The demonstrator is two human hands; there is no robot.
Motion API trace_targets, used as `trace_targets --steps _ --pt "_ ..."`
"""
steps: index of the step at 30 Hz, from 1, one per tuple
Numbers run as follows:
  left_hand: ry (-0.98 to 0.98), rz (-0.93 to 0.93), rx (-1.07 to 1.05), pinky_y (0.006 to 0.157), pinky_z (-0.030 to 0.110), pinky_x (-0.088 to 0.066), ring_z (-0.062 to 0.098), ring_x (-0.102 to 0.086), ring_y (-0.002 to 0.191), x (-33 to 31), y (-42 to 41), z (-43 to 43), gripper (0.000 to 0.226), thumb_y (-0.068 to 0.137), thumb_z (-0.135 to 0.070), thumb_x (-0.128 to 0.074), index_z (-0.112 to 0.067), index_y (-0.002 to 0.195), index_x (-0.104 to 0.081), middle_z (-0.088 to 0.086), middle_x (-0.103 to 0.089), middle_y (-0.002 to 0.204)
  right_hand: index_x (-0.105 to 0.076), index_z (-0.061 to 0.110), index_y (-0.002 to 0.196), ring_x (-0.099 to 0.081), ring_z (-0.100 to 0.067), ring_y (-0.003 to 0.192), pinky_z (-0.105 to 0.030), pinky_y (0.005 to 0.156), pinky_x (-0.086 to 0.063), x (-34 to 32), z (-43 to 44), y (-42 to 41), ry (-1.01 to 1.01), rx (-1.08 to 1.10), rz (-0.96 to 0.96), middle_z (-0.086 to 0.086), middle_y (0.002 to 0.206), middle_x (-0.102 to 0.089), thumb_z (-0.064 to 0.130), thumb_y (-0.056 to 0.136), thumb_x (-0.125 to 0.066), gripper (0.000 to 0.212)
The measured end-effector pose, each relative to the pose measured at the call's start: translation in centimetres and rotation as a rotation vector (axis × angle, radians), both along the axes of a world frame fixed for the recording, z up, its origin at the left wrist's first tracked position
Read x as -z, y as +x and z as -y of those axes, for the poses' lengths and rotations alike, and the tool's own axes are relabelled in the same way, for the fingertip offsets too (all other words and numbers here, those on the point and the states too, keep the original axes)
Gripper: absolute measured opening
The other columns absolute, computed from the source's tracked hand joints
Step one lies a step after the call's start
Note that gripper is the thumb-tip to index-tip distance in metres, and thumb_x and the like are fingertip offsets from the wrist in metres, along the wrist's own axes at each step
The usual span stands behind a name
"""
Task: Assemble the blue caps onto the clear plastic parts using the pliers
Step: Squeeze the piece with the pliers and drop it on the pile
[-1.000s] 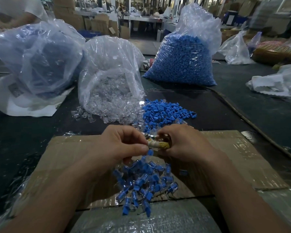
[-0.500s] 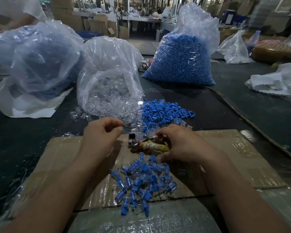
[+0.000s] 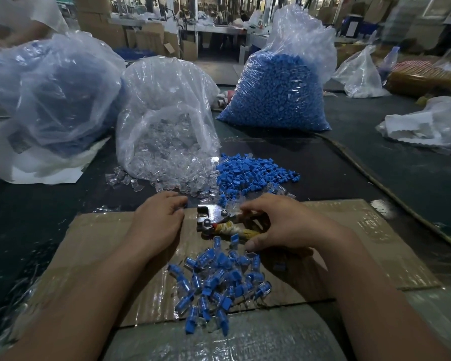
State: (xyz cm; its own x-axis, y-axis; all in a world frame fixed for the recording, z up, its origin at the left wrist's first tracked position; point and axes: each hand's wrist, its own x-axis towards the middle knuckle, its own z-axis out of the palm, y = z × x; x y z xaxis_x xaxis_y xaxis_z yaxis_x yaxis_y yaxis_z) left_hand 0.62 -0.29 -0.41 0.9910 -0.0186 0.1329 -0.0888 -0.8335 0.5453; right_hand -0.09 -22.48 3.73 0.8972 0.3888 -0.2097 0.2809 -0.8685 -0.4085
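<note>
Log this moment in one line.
left hand: by loose clear parts | right hand: grips pliers | capped parts: piled on cardboard

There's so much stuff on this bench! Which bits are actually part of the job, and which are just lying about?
In use:
pliers in the right hand
loose blue caps
clear plastic parts
capped pieces on the cardboard

Lying about:
white bag at right
cord beside it
crumpled clear bag behind

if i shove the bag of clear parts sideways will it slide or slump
Probably slumps: the clear bag is thin crinkled film over loose clear parts. Pieces already lie spilled at its mouth, so more would likely scatter.
</note>
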Motion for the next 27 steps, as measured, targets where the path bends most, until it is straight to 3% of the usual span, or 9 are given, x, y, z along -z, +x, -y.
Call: trace_targets --steps 3,7,9,11,15,19,23,27 --pt "-0.163 0.123 -0.073 0.091 0.024 -0.033 0.013 -0.048 0.108 -0.4 -0.6 -0.1 0.038 0.086 -0.010 -0.061 -0.020 0.122 -0.059 -0.003 -0.052 0.111 -0.049 0.032 0.129 -0.043 -0.002 0.096 -0.021 0.076 -0.034 -0.4 0.7 0.2 0.099 0.026 -0.011 0.021 0.102 -0.046 0.033 0.078 -0.070 0.055" --pt "-0.497 0.183 -0.069 0.062 0.003 -0.041 -0.008 -0.058 0.076 -1.1 -1.5 0.5 0.023 0.086 -0.008 -0.062 -0.029 0.091 -0.067 -0.015 -0.062 0.088 -0.059 0.023 0.119 -0.048 -0.002 0.094 -0.020 0.079 -0.035 0.0 0.9 1.1 0.173 0.181 0.230 0.008 0.114 -0.060 0.028 0.088 -0.058 0.031" --pt "-0.606 0.175 -0.042 0.055 0.001 -0.042 -0.013 -0.058 0.072 -1.5 -1.9 0.8 0.026 0.087 -0.008 -0.061 -0.034 0.082 -0.066 -0.014 -0.064 0.084 -0.060 0.020 0.117 -0.051 -0.006 0.096 -0.021 0.081 -0.037 0.6 0.6 1.6 0.165 0.276 0.364 0.004 0.116 -0.061 0.026 0.090 -0.056 0.028" --pt "-0.696 0.163 -0.011 0.051 0.005 -0.045 -0.007 -0.061 0.069 -1.7 -2.2 1.1 0.026 0.086 -0.008 -0.060 -0.033 0.081 -0.067 -0.007 -0.066 0.080 -0.055 0.019 0.125 -0.050 -0.013 0.112 -0.025 0.088 -0.037 1.3 0.4 2.3 0.142 0.327 0.442 0.001 0.127 -0.055 0.026 0.092 -0.053 0.034" --pt "-0.734 0.157 0.007 0.050 0.009 -0.046 0.001 -0.063 0.062 -2.1 -2.6 1.4 0.025 0.087 -0.011 -0.059 -0.035 0.083 -0.065 -0.003 -0.067 0.072 -0.028 0.021 0.144 -0.021 -0.020 0.138 -0.037 0.112 -0.014 2.7 0.4 3.9 -0.015 0.358 0.384 -0.005 0.150 -0.027 0.038 0.095 -0.043 0.055" --pt "-0.760 0.154 0.026 0.051 0.010 -0.047 0.005 -0.064 0.058 -2.2 -2.6 1.4 0.024 0.087 -0.010 -0.059 -0.032 0.083 -0.065 0.000 -0.068 0.071 -0.016 0.026 0.147 -0.004 -0.020 0.143 -0.049 0.112 0.001 3.7 0.6 5.1 -0.164 0.333 0.180 -0.001 0.156 -0.012 0.047 0.097 -0.031 0.057" --pt "-0.748 0.140 0.043 0.055 0.010 -0.048 0.003 -0.064 0.071 -2.0 -2.6 1.3 0.020 0.086 -0.011 -0.059 -0.030 0.083 -0.067 -0.005 -0.068 0.082 -0.034 0.028 0.141 -0.022 -0.018 0.138 -0.051 0.111 0.004 3.7 0.5 5.1 -0.125 0.300 0.220 0.001 0.147 -0.034 0.043 0.096 -0.037 0.048" --pt "-0.658 0.161 0.080 0.064 0.004 -0.045 -0.005 -0.057 0.083 -2.2 -2.6 1.5 0.019 0.084 -0.010 -0.061 -0.028 0.079 -0.067 -0.014 -0.060 0.096 -0.059 0.029 0.119 -0.048 -0.017 0.118 -0.050 0.111 0.002 3.2 0.3 4.7 -0.038 0.278 0.331 0.005 0.124 -0.058 0.036 0.091 -0.053 0.029"
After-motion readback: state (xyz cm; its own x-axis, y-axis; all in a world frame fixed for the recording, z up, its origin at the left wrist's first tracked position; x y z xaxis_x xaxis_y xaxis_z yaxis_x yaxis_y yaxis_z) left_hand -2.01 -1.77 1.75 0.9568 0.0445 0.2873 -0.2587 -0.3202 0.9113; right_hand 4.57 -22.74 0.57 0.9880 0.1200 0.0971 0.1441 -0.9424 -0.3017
